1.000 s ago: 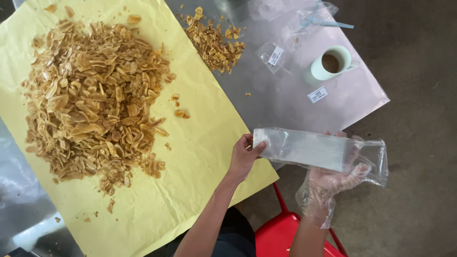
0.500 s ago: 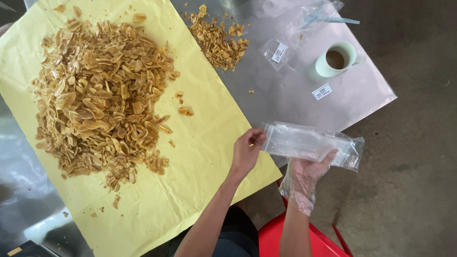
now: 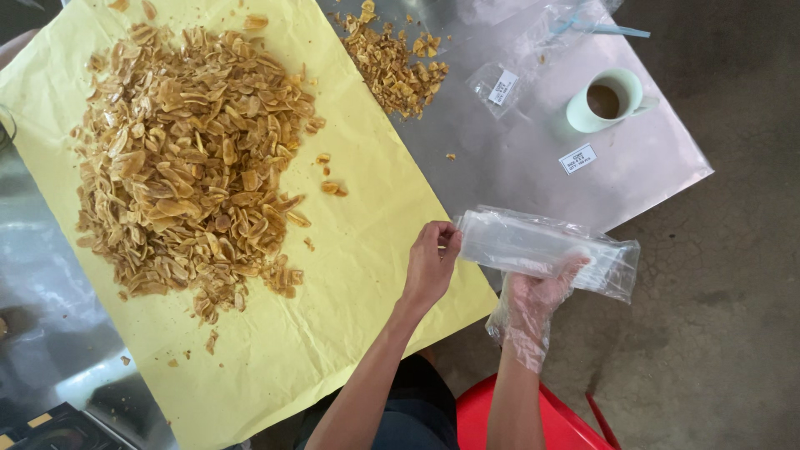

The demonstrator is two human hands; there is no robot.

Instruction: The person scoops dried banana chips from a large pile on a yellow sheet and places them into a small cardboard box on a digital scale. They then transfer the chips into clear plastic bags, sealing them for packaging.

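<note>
A clear plastic bag (image 3: 546, 246) is held flat over the table's near edge. My left hand (image 3: 431, 262) is bare and pinches the bag's left end with fingertips. My right hand (image 3: 533, 304) wears a loose clear plastic glove and supports the bag from underneath. A large heap of golden fried chips (image 3: 187, 158) lies on a yellow paper sheet (image 3: 367, 250) to the left of both hands.
A smaller pile of chips (image 3: 392, 62) lies on the metal table (image 3: 517, 158). A pale green cup (image 3: 604, 100) with a brown drink, small white labels (image 3: 578, 158) and other plastic bags (image 3: 517, 75) sit far right. A red stool (image 3: 550, 421) is below me.
The bag has shifted slightly left and lower over the table edge, and my gloved right hand has moved up under its middle. My left hand keeps pinching the end.
</note>
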